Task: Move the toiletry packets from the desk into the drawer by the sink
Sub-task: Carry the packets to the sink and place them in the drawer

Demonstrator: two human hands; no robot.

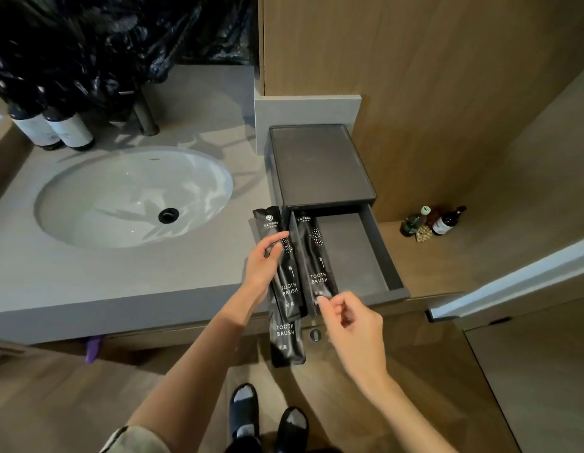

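Observation:
A dark drawer (356, 256) stands pulled open under a black tray-topped box (320, 165) at the right end of the sink counter. One black toothbrush packet (316, 256) lies along the drawer's left side. My right hand (349, 318) pinches that packet's near end with thumb and forefinger. My left hand (263, 266) grips two more black toothbrush packets (285, 308), stacked and held just left of the drawer over the counter edge. The lower one hangs past the counter front.
A white oval sink (134, 197) sits in the grey counter (88, 282). Dark bottles (55, 125) and a faucet (145, 116) stand behind it under a black plastic bag. Small bottles (431, 220) sit on the floor by the wooden wall. My slippered feet are below.

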